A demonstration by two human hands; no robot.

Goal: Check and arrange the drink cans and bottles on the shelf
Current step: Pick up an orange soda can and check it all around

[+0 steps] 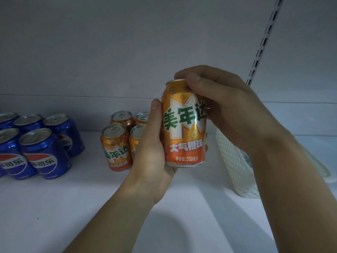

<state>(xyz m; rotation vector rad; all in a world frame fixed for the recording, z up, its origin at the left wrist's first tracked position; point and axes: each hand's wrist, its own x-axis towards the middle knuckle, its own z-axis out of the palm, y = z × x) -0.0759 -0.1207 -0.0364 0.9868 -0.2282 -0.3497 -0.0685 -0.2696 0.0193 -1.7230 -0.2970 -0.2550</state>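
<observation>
An orange soda can (pixel 184 128) is held upright above the white shelf (pixel 54 198), its label facing me. My left hand (pixel 153 157) cups its lower left side and base, thumb up along the can. My right hand (pixel 218 106) grips the top and right side, thumb over the rim. Behind my left hand stand several more orange cans (pixel 114 147) in a small block, partly hidden. Several blue cola cans (pixel 43 154) stand grouped at the left.
A white perforated plastic basket (pixel 235 168) sits on the shelf at the right, partly behind my right forearm. A slotted metal upright (pixel 262 42) runs up the back wall at the right. The shelf's back panel is plain white.
</observation>
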